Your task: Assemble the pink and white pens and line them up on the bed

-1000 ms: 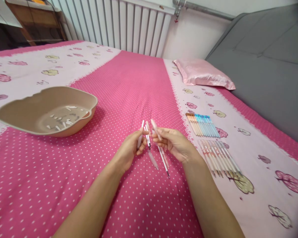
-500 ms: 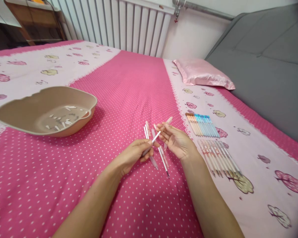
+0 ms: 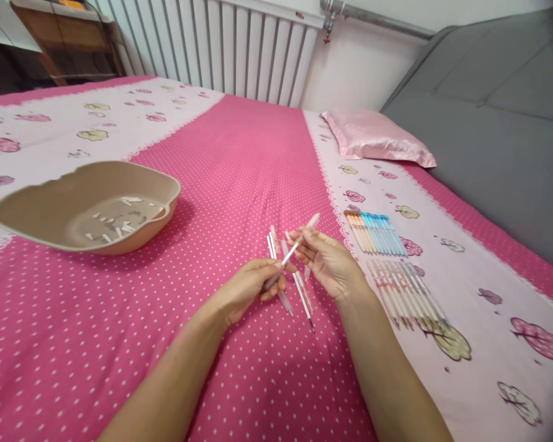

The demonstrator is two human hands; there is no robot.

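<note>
Head camera view, looking down over a wide bed point(image 3: 239, 153) covered in a pink sheet with white dots and pale flowered bands along both sides. A shallow tan basin point(image 3: 41, 209) sits on the bed and serves as the landmark; small white pieces point(image 3: 115, 224) lie in its bottom.

Right of the basin and nearer the viewer, two bare hands meet above the sheet. The left hand point(image 3: 246, 288) has its fingers closed on a thin white refill point(image 3: 283, 264). The right hand point(image 3: 327, 261), just beyond it, has its fingers curled in a pinch on a pink pen barrel point(image 3: 311, 222), in line with the refill's far end. Loose pen parts point(image 3: 299, 294) lie on the sheet under the hands.

Farther right of the basin lie two tidy rows: orange and blue pens point(image 3: 375, 233), then pink and white pens point(image 3: 408, 291). A pink pillow point(image 3: 378, 138) rests far right of the basin, against a grey headboard point(image 3: 488, 110). Behind the basin, a white radiator point(image 3: 212, 43) lines the wall.

Open sheet stretches between basin and hands, and behind them.
</note>
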